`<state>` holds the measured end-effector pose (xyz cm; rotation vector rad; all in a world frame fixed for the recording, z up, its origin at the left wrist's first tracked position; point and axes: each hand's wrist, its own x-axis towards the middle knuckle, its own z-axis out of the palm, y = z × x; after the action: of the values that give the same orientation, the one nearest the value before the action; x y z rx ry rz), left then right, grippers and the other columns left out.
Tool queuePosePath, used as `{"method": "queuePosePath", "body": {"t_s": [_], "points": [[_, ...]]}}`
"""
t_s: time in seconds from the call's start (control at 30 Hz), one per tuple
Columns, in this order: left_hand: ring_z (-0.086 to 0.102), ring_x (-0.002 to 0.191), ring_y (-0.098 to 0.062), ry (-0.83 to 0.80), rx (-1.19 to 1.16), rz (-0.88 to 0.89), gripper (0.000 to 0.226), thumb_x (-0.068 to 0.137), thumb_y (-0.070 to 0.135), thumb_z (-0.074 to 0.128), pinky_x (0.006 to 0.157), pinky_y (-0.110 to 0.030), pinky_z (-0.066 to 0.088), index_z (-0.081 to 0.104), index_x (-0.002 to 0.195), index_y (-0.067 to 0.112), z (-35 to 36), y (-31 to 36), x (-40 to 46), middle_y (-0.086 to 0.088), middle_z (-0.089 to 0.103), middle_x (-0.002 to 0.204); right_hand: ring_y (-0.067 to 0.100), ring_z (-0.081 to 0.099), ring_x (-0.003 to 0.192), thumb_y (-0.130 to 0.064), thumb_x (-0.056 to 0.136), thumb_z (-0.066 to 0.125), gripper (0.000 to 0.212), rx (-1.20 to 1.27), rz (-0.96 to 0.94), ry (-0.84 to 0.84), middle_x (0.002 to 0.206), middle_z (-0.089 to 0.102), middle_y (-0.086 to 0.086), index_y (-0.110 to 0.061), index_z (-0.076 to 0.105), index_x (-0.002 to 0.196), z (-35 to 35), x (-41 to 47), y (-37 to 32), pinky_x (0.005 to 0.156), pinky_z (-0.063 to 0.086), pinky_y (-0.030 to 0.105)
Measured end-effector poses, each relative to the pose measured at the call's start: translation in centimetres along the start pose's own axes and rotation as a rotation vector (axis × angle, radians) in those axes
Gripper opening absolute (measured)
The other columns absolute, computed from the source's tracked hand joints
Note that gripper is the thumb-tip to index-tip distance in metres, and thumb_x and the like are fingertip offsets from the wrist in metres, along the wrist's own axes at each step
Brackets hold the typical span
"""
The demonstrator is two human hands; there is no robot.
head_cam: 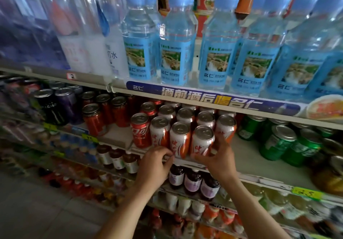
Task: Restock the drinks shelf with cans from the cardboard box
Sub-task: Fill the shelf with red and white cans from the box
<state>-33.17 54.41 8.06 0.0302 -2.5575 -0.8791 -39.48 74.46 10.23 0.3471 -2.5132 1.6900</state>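
Several white-and-orange cans stand in rows on the drinks shelf, level with my chest. My right hand wraps around the front right can, fingers on its right side and thumb under its base. My left hand is at the shelf's front edge, its fingertips pinched at the base of the neighbouring front can. A red cola can stands at the left end of that front row. The cardboard box is out of view.
Green cans stand to the right on the same shelf, dark red cans and black cans to the left. Blue-labelled water bottles fill the shelf above. Small bottles line the shelf below. Grey floor lies lower left.
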Motion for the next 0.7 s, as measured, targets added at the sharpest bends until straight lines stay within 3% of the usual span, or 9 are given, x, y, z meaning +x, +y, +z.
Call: {"method": "queuePosePath", "body": {"t_s": [0.07, 0.17, 0.33, 0.43, 0.5, 0.6, 0.7], "points": [[0.060, 0.082, 0.001, -0.009, 0.002, -0.002, 0.002, 0.085, 0.023, 0.070, 0.072, -0.023, 0.051, 0.072, 0.086, 0.023, 0.0, -0.1, 0.1, 0.017, 0.067, 0.084, -0.018, 0.062, 0.083, -0.025, 0.052, 0.097, 0.081, -0.014, 0.016, 0.006, 0.093, 0.066, -0.022, -0.033, 0.050, 0.117, 0.1, -0.2, 0.2, 0.064, 0.050, 0.005], [0.060, 0.080, 0.001, -0.010, 0.014, 0.011, 0.002, 0.084, 0.021, 0.071, 0.070, -0.023, 0.051, 0.071, 0.085, 0.023, 0.2, -0.2, 0.1, 0.016, 0.067, 0.082, -0.010, 0.065, 0.084, -0.036, 0.049, 0.097, 0.081, -0.039, 0.041, 0.016, 0.093, 0.070, -0.018, -0.031, 0.054, 0.118, 0.1, -0.2, 0.5, 0.069, 0.055, 0.014], [0.060, 0.080, -0.002, -0.006, 0.025, 0.013, 0.003, 0.083, 0.021, 0.070, 0.068, -0.025, 0.052, 0.069, 0.082, 0.024, 0.5, -0.2, 0.2, 0.016, 0.065, 0.080, -0.017, 0.062, 0.087, -0.031, 0.054, 0.096, 0.079, -0.057, 0.015, 0.026, 0.093, 0.067, -0.024, -0.038, 0.050, 0.118, 0.1, -0.4, 0.1, 0.067, 0.050, 0.006], [0.060, 0.078, -0.004, 0.004, 0.052, 0.005, 0.003, 0.082, 0.021, 0.070, 0.065, -0.028, 0.052, 0.069, 0.080, 0.023, 0.5, -0.2, 0.3, 0.016, 0.065, 0.077, -0.011, 0.065, 0.089, -0.030, 0.059, 0.094, 0.077, -0.086, -0.018, 0.027, 0.098, 0.068, -0.022, -0.042, 0.047, 0.119, 0.4, -0.5, 0.1, 0.072, 0.054, 0.011], [0.060, 0.079, -0.006, 0.008, 0.069, 0.008, 0.002, 0.082, 0.021, 0.070, 0.066, -0.029, 0.052, 0.069, 0.080, 0.023, 0.6, -0.2, 0.1, 0.014, 0.065, 0.078, -0.008, 0.065, 0.091, -0.030, 0.063, 0.092, 0.075, -0.115, -0.039, 0.030, 0.101, 0.067, -0.022, -0.041, 0.046, 0.120, 0.7, -0.7, 0.4, 0.071, 0.051, 0.007], [0.060, 0.082, -0.007, 0.016, 0.079, 0.007, 0.002, 0.082, 0.020, 0.071, 0.066, -0.025, 0.051, 0.070, 0.083, 0.022, 0.7, -0.1, -0.3, 0.013, 0.066, 0.080, 0.002, 0.066, 0.095, -0.034, 0.067, 0.089, 0.071, -0.195, -0.047, 0.025, 0.104, 0.064, -0.020, -0.029, 0.049, 0.125, 0.8, -0.9, 0.9, 0.070, 0.045, 0.003], [0.059, 0.085, -0.009, 0.016, 0.105, 0.003, 0.005, 0.081, 0.019, 0.072, 0.066, -0.018, 0.044, 0.070, 0.085, 0.022, 0.7, 0.2, -0.6, 0.011, 0.066, 0.082, 0.013, 0.067, 0.100, -0.041, 0.069, 0.086, 0.073, -0.252, -0.066, 0.044, 0.113, 0.068, -0.008, -0.024, 0.047, 0.128, 1.1, -1.2, 1.3, 0.077, 0.055, 0.023]]}}
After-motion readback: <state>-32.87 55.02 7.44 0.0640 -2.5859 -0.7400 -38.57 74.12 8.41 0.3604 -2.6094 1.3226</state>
